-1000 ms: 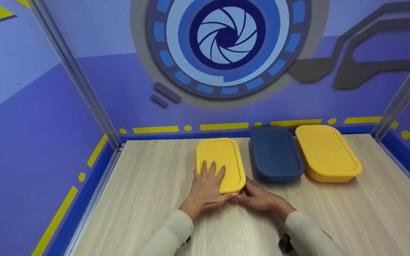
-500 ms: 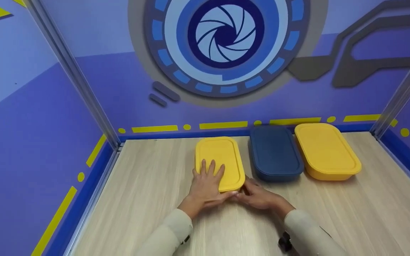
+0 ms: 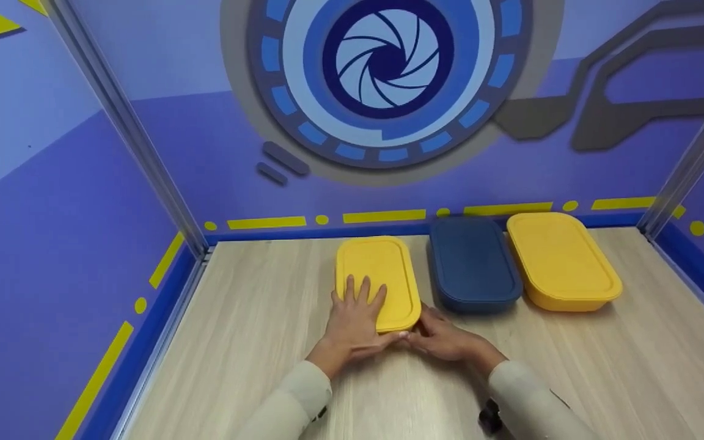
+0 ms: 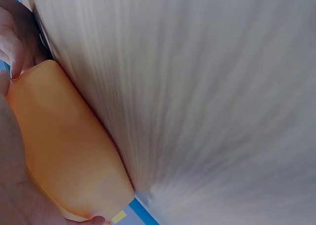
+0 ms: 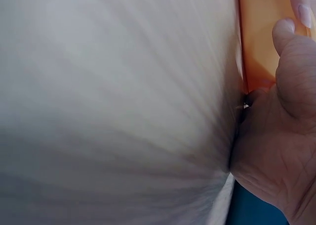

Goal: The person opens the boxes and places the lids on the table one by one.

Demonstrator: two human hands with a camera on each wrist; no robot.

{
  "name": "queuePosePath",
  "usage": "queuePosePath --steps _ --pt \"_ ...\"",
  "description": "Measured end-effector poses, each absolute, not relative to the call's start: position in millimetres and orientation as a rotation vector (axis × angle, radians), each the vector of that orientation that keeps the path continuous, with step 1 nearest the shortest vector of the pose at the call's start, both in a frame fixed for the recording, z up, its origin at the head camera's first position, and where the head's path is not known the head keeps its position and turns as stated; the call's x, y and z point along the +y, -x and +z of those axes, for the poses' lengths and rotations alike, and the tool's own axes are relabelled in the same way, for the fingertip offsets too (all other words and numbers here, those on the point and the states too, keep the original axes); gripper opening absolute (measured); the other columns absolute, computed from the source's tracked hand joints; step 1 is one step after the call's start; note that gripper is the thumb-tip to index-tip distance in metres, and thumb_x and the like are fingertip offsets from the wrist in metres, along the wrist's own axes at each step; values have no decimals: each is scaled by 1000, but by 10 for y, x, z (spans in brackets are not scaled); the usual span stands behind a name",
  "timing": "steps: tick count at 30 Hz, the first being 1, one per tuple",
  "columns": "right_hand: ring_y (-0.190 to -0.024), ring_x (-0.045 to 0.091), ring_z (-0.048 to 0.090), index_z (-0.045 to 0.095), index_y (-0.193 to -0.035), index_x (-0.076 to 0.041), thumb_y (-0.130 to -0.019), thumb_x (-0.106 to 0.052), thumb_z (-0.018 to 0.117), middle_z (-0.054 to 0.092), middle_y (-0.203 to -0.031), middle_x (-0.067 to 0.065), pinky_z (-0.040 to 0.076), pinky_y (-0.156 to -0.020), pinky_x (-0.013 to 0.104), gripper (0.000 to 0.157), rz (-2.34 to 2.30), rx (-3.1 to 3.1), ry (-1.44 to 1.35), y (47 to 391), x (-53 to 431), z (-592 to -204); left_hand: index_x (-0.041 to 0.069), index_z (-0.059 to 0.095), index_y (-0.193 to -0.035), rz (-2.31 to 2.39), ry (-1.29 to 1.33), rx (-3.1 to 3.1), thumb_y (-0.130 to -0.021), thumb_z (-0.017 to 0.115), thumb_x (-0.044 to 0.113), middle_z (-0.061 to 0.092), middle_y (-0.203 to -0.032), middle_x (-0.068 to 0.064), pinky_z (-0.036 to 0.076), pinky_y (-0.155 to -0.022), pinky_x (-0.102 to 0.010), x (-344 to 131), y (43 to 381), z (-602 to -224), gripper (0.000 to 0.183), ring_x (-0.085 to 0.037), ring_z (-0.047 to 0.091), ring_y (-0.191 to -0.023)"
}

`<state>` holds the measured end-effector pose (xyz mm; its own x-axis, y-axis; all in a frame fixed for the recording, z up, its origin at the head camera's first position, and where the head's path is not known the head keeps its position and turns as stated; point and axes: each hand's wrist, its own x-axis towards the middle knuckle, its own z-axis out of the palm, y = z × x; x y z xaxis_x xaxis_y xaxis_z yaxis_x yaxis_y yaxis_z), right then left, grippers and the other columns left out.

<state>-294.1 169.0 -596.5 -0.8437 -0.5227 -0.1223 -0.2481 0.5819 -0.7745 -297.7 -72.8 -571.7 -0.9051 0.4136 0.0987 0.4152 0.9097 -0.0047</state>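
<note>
A yellow lidded lunch box (image 3: 382,256) stands on the wooden table, left of two other boxes. My left hand (image 3: 352,321) lies on the near part of its lid with fingers spread, the thumb along the near edge. At the near right corner, my right hand (image 3: 443,338) holds the box, its thumb by the left thumb and its fingers partly hidden along the side. The left wrist view shows the orange-looking box wall (image 4: 69,131) between both hands. In the right wrist view, the right thumb (image 5: 285,34) is against the wall and the other fingers are tucked low.
A dark blue lunch box (image 3: 475,263) stands just right of the yellow one. Beyond it is a larger yellow lunch box (image 3: 563,260). A patterned blue-purple wall (image 3: 205,159) rises behind the table (image 3: 254,305), with metal posts (image 3: 138,140) at the corners.
</note>
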Motion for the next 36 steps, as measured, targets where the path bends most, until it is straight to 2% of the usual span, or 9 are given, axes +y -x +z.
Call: queuePosePath --steps 17,24,29,36 --pt "-167 44 14 9 -174 -13 -106 -53 61 15 -180 17 8 -130 72 94 -1139 2487 630 2964 1693 -5955 27 29 -171 -36 667 -2951 -85 34 100 30 -177 -16 37 -117 -75 -760 2991 -5726 113 -52 25 -163" --pt "-166 44 14 6 -174 -17 -104 -58 61 16 -180 19 10 -129 74 98 -1152 2491 612 2930 1692 -5973 29 29 -171 -24 672 -2950 -87 31 99 30 -177 -14 37 -117 -74 -749 2984 -5753 110 -50 26 -163" --pt "-168 40 11 3 -174 -20 -102 -66 60 11 -182 13 7 -131 71 103 -1124 2479 537 2937 1695 -5951 29 29 -171 -34 667 -2943 -85 32 100 30 -177 -14 37 -117 -74 -747 2983 -5743 112 -51 26 -163" --pt "-168 41 11 -1 -174 -14 -107 -56 58 8 -181 16 4 -131 73 98 -1138 2463 626 2946 1701 -5965 27 31 -170 -109 666 -2937 -85 39 98 31 -177 -15 34 -118 -76 -748 2960 -5737 111 -51 24 -163"
